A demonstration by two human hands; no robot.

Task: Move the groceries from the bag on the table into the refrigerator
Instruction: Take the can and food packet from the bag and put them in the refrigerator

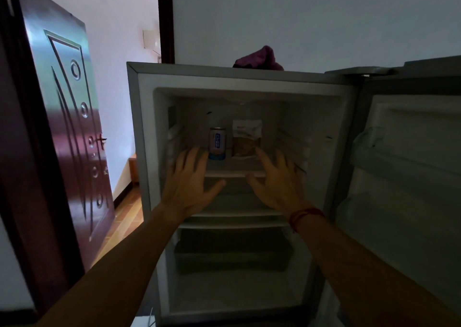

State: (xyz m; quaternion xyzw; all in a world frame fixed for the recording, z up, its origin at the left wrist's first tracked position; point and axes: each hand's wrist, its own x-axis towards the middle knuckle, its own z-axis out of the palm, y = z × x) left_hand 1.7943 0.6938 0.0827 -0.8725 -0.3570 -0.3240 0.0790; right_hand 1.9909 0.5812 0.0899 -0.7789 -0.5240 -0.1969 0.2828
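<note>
My left grip (190,182) and right grip (277,182) hang spread and empty before the refrigerator's (224,73) can (217,143) and pouch (247,138).

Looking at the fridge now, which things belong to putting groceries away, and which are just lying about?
Job: open refrigerator; can and packet side by side on its top shelf; left hand, right hand, both open and empty.
Lying about: purple cloth on the refrigerator's top; room door at left.
</note>
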